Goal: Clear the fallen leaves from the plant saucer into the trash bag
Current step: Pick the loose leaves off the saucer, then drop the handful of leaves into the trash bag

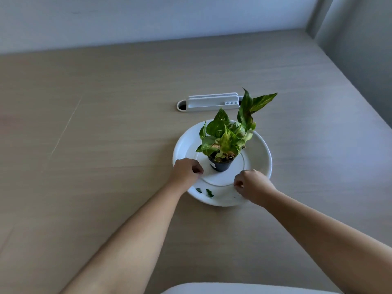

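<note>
A white round saucer (pixel 261 153) lies on the wooden table, with a small black pot (pixel 220 165) of green variegated leaves standing in its middle. Two small dark green fallen leaves (pixel 206 192) lie on the saucer's near rim. My left hand (pixel 186 171) rests over the saucer's left rim, fingers curled shut; nothing shows in it. My right hand (pixel 253 185) hovers over the near right rim, fingers curled shut, nothing visible between them. The fallen leaves lie between the two hands. No trash bag is in view.
A white desk cable-port cover (pixel 210 101) sits in the table behind the saucer. A wall runs along the table's far edge and a grey curtain (pixel 360 39) hangs at the right. A white rounded edge (pixel 244 288) shows at the bottom.
</note>
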`<action>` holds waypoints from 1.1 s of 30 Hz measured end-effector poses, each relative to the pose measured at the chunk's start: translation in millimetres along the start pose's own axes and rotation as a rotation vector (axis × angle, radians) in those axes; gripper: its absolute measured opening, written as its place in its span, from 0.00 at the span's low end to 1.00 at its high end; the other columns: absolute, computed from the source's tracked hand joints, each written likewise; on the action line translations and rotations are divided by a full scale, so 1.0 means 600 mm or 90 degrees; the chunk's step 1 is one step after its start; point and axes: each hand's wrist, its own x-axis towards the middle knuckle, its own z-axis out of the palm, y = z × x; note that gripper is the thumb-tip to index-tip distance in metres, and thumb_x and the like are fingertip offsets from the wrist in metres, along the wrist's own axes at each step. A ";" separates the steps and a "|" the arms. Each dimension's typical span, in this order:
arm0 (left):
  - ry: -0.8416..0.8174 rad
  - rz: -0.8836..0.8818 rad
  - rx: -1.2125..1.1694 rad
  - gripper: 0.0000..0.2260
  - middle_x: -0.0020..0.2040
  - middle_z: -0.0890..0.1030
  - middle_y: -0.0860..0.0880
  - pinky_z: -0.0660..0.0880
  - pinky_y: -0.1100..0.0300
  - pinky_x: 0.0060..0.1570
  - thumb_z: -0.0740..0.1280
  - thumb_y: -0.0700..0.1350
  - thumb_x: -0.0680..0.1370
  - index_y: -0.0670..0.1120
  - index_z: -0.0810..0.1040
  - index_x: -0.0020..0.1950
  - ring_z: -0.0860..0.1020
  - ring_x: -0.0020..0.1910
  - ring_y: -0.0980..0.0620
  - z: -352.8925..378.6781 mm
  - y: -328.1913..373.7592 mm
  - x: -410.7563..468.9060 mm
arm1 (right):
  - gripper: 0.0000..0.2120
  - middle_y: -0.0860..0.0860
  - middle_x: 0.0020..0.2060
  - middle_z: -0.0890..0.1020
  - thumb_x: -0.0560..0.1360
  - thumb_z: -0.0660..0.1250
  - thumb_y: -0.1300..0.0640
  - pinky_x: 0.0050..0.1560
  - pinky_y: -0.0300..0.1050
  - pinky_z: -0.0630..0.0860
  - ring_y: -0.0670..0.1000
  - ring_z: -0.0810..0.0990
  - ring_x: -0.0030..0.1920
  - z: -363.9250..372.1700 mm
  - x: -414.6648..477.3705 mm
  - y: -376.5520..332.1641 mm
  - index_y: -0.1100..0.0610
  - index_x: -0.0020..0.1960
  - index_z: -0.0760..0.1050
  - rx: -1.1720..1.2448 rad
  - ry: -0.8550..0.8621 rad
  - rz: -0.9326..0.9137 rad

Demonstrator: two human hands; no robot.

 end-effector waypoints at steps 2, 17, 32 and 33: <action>0.023 -0.005 -0.017 0.07 0.44 0.85 0.49 0.70 0.79 0.37 0.68 0.37 0.72 0.45 0.85 0.43 0.79 0.43 0.57 -0.013 -0.002 -0.001 | 0.09 0.51 0.45 0.82 0.74 0.62 0.58 0.47 0.48 0.77 0.54 0.79 0.47 0.001 0.001 -0.023 0.54 0.48 0.80 0.051 -0.041 -0.049; 0.124 -0.024 -0.036 0.06 0.42 0.86 0.47 0.73 0.65 0.44 0.69 0.35 0.71 0.43 0.85 0.43 0.81 0.41 0.53 -0.045 -0.034 -0.027 | 0.16 0.54 0.59 0.77 0.74 0.62 0.65 0.51 0.46 0.75 0.58 0.77 0.57 0.032 0.070 -0.121 0.58 0.61 0.76 -0.093 -0.164 -0.242; 0.025 0.038 -0.012 0.06 0.46 0.85 0.50 0.71 0.66 0.46 0.67 0.37 0.73 0.44 0.84 0.45 0.79 0.47 0.55 -0.016 0.005 -0.034 | 0.10 0.53 0.43 0.85 0.71 0.63 0.66 0.45 0.42 0.77 0.51 0.80 0.41 -0.019 0.011 -0.014 0.59 0.44 0.83 0.192 0.110 0.067; 0.009 0.049 -0.003 0.06 0.46 0.85 0.49 0.72 0.65 0.47 0.68 0.38 0.73 0.44 0.84 0.45 0.80 0.48 0.53 -0.008 0.014 -0.035 | 0.10 0.53 0.42 0.85 0.71 0.64 0.67 0.45 0.43 0.78 0.51 0.79 0.40 -0.024 0.001 -0.002 0.59 0.43 0.84 0.214 0.136 0.089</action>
